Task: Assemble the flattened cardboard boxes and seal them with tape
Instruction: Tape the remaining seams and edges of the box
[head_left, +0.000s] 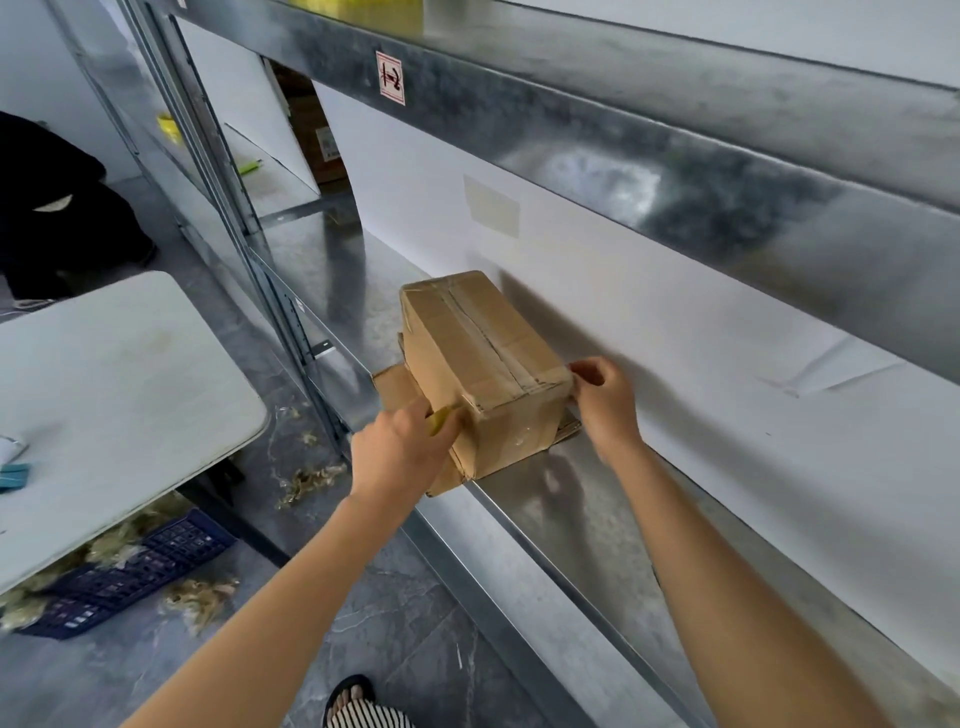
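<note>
One taped cardboard box (483, 364) sits on the metal shelf (571, 499), on top of flattened cardboard (395, 387) whose pieces I cannot count. My left hand (400, 447) grips something yellow (439, 418) at the box's near corner; my right hand (605, 397) pinches its right edge. I should press the tape end flat, keeping the box steady.

I noted a brown box (483, 364) on a grey metal shelf (561, 499), a blue crate (140, 566), and a black-and-white striped trouser leg (371, 716).
</note>
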